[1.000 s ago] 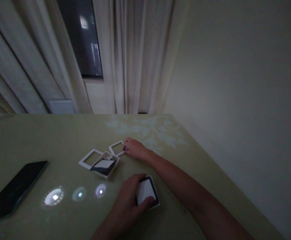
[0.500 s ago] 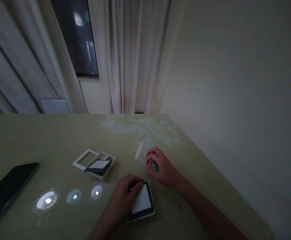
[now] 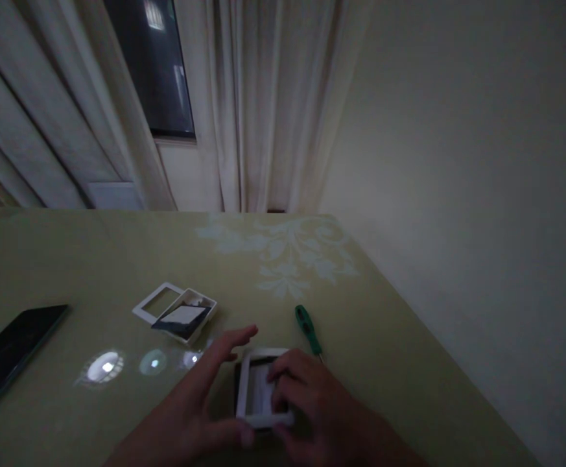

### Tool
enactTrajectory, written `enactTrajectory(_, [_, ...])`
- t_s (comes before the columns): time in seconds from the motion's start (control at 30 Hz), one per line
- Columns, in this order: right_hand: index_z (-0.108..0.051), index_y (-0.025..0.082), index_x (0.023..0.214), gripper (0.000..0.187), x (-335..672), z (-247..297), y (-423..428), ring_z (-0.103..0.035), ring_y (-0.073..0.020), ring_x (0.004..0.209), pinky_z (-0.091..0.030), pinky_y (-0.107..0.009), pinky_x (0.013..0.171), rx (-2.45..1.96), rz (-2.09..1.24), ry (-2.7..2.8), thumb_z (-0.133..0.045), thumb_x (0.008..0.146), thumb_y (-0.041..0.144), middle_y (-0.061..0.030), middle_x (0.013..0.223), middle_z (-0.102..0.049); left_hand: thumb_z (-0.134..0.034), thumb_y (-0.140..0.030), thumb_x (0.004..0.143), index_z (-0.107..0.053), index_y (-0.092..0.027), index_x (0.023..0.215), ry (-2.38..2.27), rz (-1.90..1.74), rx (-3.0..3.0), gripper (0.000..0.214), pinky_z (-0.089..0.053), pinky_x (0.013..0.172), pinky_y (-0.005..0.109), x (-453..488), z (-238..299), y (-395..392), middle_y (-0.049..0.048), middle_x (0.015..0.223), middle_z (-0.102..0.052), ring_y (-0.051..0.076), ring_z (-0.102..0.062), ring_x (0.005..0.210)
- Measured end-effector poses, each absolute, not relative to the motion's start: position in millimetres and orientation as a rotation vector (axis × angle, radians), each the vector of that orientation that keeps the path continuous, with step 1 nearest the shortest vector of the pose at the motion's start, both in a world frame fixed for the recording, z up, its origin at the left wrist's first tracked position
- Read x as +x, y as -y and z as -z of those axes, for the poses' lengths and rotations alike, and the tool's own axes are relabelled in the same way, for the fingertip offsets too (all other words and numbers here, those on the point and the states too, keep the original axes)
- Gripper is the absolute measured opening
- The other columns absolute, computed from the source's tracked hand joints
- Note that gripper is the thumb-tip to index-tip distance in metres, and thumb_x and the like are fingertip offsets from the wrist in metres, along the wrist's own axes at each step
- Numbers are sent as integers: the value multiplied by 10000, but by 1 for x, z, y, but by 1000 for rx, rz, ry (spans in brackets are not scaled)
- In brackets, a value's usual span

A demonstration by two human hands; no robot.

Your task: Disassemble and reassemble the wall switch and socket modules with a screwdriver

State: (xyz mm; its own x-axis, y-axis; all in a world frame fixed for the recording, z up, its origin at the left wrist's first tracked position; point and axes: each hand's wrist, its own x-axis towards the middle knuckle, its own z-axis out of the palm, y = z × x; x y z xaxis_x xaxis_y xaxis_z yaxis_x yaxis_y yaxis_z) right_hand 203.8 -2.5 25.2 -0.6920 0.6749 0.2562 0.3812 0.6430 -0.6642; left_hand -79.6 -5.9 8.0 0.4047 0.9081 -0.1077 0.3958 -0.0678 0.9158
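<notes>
In the head view a white rectangular frame (image 3: 242, 394) lies over a dark-edged panel (image 3: 236, 376) with a pale face, slightly askew. My right hand (image 3: 312, 402) grips the frame along its right side, fingertips reaching into its opening. On the left, my left hand (image 3: 200, 402) is spread, with its thumb by the frame's lower left corner and its index finger raised past the upper left one. Whether that thumb touches the frame I cannot tell. Just beyond my right hand lies a green-handled screwdriver (image 3: 306, 326), its shaft partly hidden.
Farther left, a white open box (image 3: 196, 329) holds a tilted dark-bordered panel (image 3: 184, 316), beside a second white frame (image 3: 142, 313). A black tablet-like slab (image 3: 15, 353) lies at the left. A wall (image 3: 458, 194) runs along the table's right edge.
My right hand has brought the white frame from the upper right onto the panel. The screwdriver's green handle now shows on the table. My left hand has opened and let go of the panel.
</notes>
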Motion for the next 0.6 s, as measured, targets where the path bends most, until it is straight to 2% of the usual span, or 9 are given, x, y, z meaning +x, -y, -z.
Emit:
enactTrajectory(0.07, [-670,223,1064,254,201,-20,6,-641,-243,1168,-519,-337,1003,-793,-763,2436,-808,859,277,-83,1286,-675,-991,-593,683,-426,-502,1630,-1162,-518,1799,1106,-326,1294,694,-89,-4,9,39,1745,-442,455,-396,1595])
enactTrajectory(0.13, [-683,217,1054,222,200,-15,9,-638,-245,1184,-514,-344,1035,-772,-718,2453,-804,902,323,-86,1282,-689,-982,-495,731,-438,-503,1625,-1189,-458,1903,1046,-279,1295,734,-91,1,10,46,1734,-459,460,-363,1613])
enactTrajectory(0.27, [-683,214,1034,196,202,-15,10,-667,-244,1129,-532,-356,1024,-780,-662,2419,-796,933,338,-86,1224,-717,-891,-354,837,-411,-496,1639,-1175,-500,2007,945,-376,1281,681,-82,-1,11,53,1695,-514,403,-466,1565])
enactTrajectory(0.47, [-701,272,1112,329,207,-27,6,-677,-284,1209,-541,-398,1065,-935,-753,2408,-887,841,289,-86,1335,-718,-931,-389,763,-554,-427,1562,-1158,-594,2120,884,-547,1176,600,-72,-10,7,82,1526,-677,415,-628,1406])
enactTrajectory(0.6, [-675,273,1361,584,212,-31,-1,-626,-332,1344,-510,-465,1154,-1021,-842,2397,-906,834,372,-131,1464,-666,-948,-391,704,-594,-382,1542,-1205,-586,2173,910,-580,1136,571,-68,-7,5,105,1503,-684,430,-647,1366])
